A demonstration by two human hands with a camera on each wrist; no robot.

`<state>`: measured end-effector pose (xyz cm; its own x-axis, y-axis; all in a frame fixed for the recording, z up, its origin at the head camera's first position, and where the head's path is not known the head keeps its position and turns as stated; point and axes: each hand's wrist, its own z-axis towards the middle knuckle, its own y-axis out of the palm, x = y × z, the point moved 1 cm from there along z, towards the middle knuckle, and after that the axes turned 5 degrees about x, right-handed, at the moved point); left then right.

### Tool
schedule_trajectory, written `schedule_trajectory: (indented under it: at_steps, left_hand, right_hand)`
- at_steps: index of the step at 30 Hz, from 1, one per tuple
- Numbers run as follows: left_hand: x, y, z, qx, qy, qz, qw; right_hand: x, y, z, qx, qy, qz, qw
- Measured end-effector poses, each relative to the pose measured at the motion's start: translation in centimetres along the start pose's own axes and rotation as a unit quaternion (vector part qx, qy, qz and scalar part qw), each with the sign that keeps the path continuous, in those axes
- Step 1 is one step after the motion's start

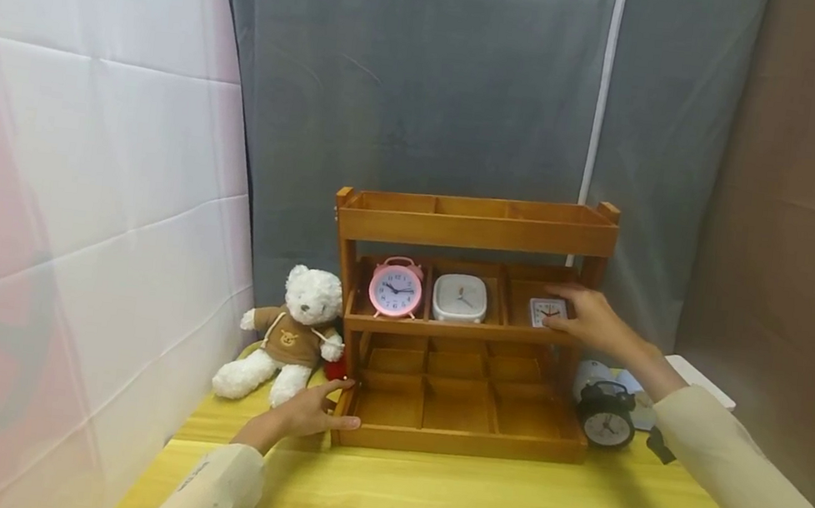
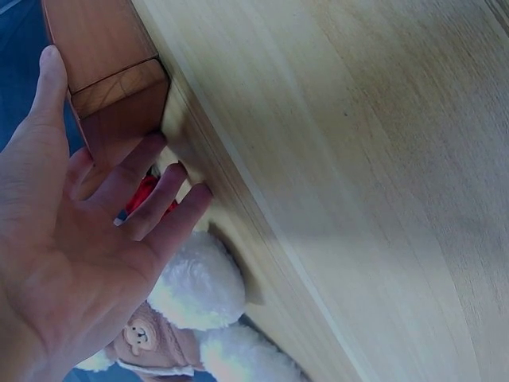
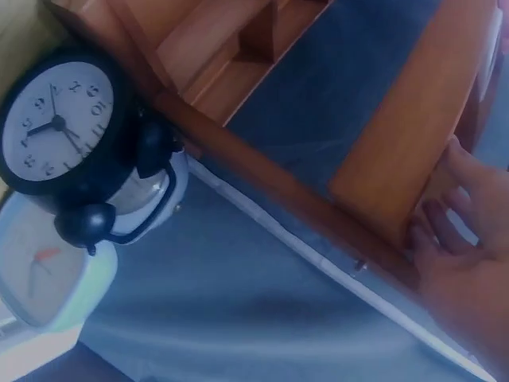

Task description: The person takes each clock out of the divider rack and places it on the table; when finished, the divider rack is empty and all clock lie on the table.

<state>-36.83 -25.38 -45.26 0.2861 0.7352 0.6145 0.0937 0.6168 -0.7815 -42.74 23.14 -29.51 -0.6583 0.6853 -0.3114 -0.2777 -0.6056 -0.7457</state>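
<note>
A three-tier wooden rack [image 1: 478, 230] with divided compartments stands on the table. My right hand [image 1: 596, 319] is at the right compartment of its middle tier, fingers above and thumb at the lower side of a small white square clock [image 1: 547, 312], gripping it. Beside it on that tier are a white rounded clock [image 1: 459, 298] and a pink twin-bell alarm clock [image 1: 396, 290]. At the rack's lower left corner is my left hand [image 1: 307, 410], its thumb and fingers spread and extended along the wood. The left wrist view shows its palm [image 2: 87, 255] holding nothing.
A white teddy bear [image 1: 296, 338] in a brown hoodie sits left of the rack, with a red object [image 1: 337, 367] behind it. To the right stand a black twin-bell alarm clock [image 1: 607, 419] and a pale clock [image 3: 40, 263]. Grey curtain [image 1: 427, 80] hangs behind.
</note>
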Motion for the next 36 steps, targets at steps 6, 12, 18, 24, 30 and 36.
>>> schedule_trajectory:
  at_steps: [6, 12, 18, 24, 30, 36]
  left_hand:
    - [0.1, -0.1, 0.4, 0.002, 0.004, -0.008, 1.0000]
    - [0.3, 0.0, 0.1, 0.000, 0.009, -0.003, 1.0000]
    - [0.4, 0.1, -0.2, -0.003, 0.010, -0.002, 0.9999]
    - [0.4, -0.2, -0.3, -0.002, 0.001, 0.007, 1.0000]
    - [0.3, -0.3, -0.5, -0.002, 0.002, 0.003, 1.0000]
    - [0.3, -0.2, -0.3, -0.001, 0.011, 0.006, 0.9999]
  right_hand:
    - [-0.2, -0.2, 0.4, -0.048, -0.007, -0.038, 0.9981]
    - [-0.5, 0.0, -0.2, -0.029, -0.016, -0.022, 0.9992]
    - [0.2, 0.6, -0.9, 0.001, 0.005, 0.004, 1.0000]
    - [0.7, 0.8, -1.2, 0.018, -0.015, 0.044, 0.9988]
    - [0.7, 0.9, -1.3, 0.064, -0.062, 0.066, 0.9938]
    - [-0.5, -1.1, -1.2, 0.113, -0.104, 0.059, 0.9864]
